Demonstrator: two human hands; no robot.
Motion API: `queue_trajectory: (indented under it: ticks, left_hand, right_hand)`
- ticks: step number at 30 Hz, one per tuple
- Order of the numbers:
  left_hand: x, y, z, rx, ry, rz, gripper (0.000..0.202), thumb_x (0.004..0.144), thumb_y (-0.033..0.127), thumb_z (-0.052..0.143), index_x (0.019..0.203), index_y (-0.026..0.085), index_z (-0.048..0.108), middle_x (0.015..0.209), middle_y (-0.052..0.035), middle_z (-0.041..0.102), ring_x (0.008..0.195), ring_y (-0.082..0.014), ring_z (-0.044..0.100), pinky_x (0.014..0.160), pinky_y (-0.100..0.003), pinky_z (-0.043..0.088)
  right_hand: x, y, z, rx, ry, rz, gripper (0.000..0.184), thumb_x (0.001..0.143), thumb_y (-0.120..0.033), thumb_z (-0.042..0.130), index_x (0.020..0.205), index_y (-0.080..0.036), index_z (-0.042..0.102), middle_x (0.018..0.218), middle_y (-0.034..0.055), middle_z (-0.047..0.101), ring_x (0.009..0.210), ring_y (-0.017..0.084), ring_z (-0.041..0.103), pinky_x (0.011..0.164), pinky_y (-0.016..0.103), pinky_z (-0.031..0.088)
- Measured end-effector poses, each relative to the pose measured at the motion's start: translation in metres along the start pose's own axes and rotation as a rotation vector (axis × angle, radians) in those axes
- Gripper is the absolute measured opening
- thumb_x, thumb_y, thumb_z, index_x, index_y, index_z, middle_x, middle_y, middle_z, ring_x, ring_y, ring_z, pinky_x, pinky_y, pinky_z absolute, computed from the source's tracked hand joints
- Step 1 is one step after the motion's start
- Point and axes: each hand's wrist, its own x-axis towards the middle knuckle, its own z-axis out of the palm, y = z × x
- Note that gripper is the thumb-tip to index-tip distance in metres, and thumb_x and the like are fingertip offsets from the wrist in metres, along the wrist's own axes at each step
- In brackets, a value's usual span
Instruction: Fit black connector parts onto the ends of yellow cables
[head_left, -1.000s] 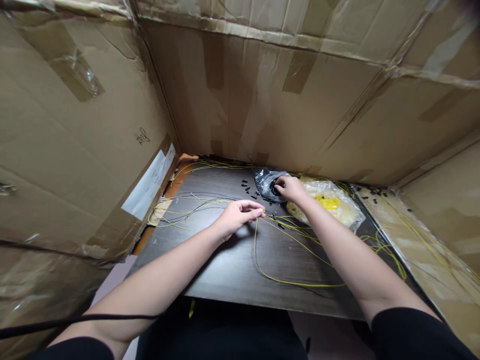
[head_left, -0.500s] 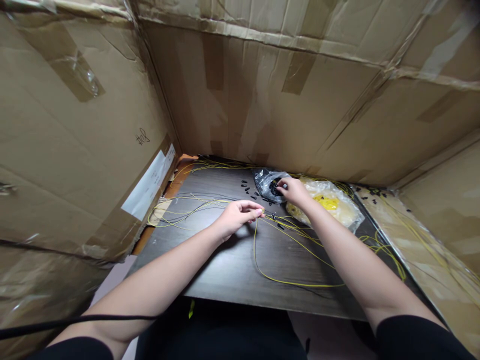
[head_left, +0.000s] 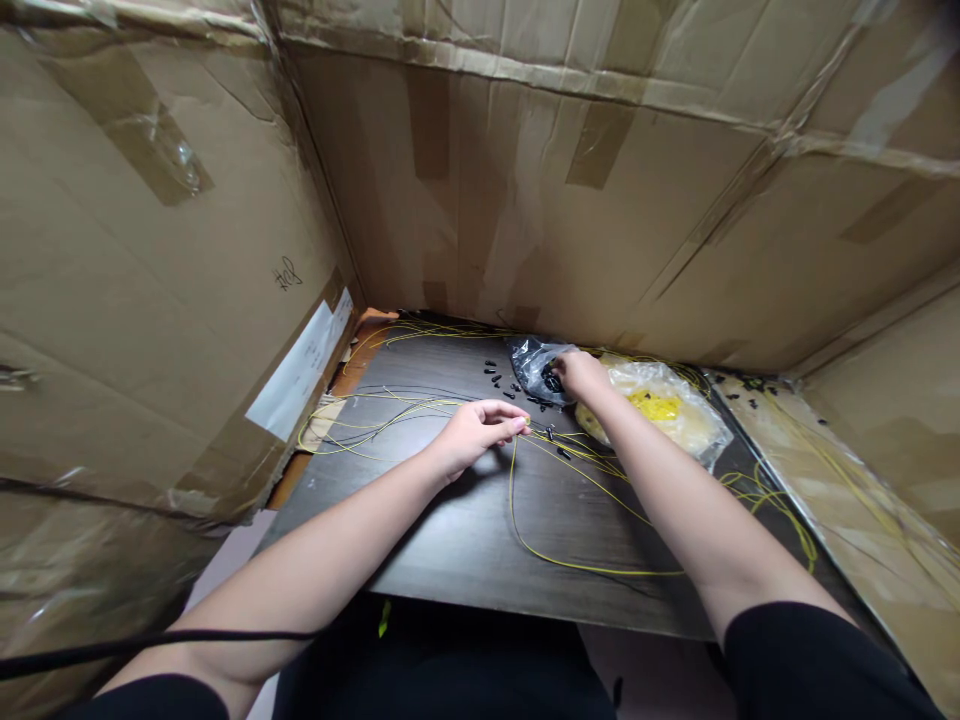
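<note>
Bench (head_left: 450, 540), toward near edge: noted yellow wire (head_left: 600, 572) bowed in a broad curve, long axis mostly left-right, lower run pointing at right edge. Mid-bench: traced same wire up to left hand (head_left: 484, 435), pinched between thumb and forefinger, leaving grip just right of fingertips. Toward far edge: found right hand (head_left: 581, 374) at clear bag (head_left: 534, 358) of black pieces (head_left: 551, 382); cannot tell whether holding any.

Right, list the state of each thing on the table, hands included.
Left hand: pinching yellow wire
Right hand: at the small bag, grip unclear
Small bag: open, black pieces inside
Large bag: crumpled, yellow contents, opening unclear
Loose black pieces: scattered
Yellow wire: partly looped
</note>
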Motion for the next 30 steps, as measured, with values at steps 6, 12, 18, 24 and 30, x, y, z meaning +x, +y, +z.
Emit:
queue_trajectory:
  ticks: [6, 12, 18, 24, 30]
  left_hand:
    - [-0.002, 0.002, 0.002, 0.002, -0.010, -0.004, 0.040, 0.072, 0.044, 0.083, 0.098, 0.014, 0.075, 0.090, -0.0101, 0.077, 0.074, -0.0140, 0.065, 0.068, -0.025, 0.046]
    - [-0.002, 0.002, 0.002, -0.002, -0.007, 0.002, 0.041, 0.072, 0.044, 0.083, 0.098, 0.014, 0.075, 0.090, -0.0105, 0.077, 0.074, -0.0140, 0.064, 0.068, -0.025, 0.046]
    - [-0.001, 0.002, 0.002, -0.017, -0.006, -0.004, 0.040, 0.071, 0.043, 0.084, 0.097, 0.013, 0.075, 0.090, -0.0098, 0.077, 0.073, -0.0128, 0.064, 0.068, -0.024, 0.046]
    - [-0.005, 0.003, 0.006, -0.058, -0.016, -0.006, 0.039, 0.071, 0.038, 0.085, 0.099, 0.014, 0.075, 0.089, -0.0088, 0.077, 0.079, -0.0144, 0.067, 0.069, -0.023, 0.046]
    - [-0.006, 0.004, 0.008, -0.062, 0.002, 0.009, 0.037, 0.068, 0.037, 0.087, 0.093, 0.013, 0.075, 0.087, -0.0072, 0.077, 0.078, -0.0145, 0.068, 0.074, -0.025, 0.048]
  right_hand:
    - [-0.004, -0.003, -0.005, 0.011, 0.017, -0.014, 0.012, 0.083, -0.027, 0.067, 0.090, -0.022, 0.075, 0.096, 0.0084, 0.074, 0.089, 0.024, 0.068, 0.077, 0.029, 0.049]
    - [-0.021, -0.003, -0.014, 0.109, 0.151, -0.017, 0.014, 0.083, -0.022, 0.062, 0.090, -0.020, 0.074, 0.090, 0.0088, 0.074, 0.086, 0.023, 0.067, 0.078, 0.030, 0.047]
    - [-0.059, -0.011, -0.043, 0.313, 0.314, -0.099, 0.017, 0.087, -0.025, 0.064, 0.098, -0.016, 0.073, 0.092, 0.0072, 0.074, 0.074, 0.018, 0.065, 0.076, 0.030, 0.050]
    - [-0.139, -0.051, -0.057, 0.821, 0.399, -0.224, 0.012, 0.086, -0.031, 0.072, 0.087, -0.019, 0.075, 0.080, 0.0029, 0.072, 0.068, 0.015, 0.064, 0.064, 0.028, 0.050]
    - [-0.167, -0.080, -0.037, 0.938, 0.475, -0.318, 0.008, 0.091, -0.023, 0.068, 0.096, -0.021, 0.073, 0.090, 0.0038, 0.072, 0.080, 0.017, 0.066, 0.074, 0.030, 0.053]
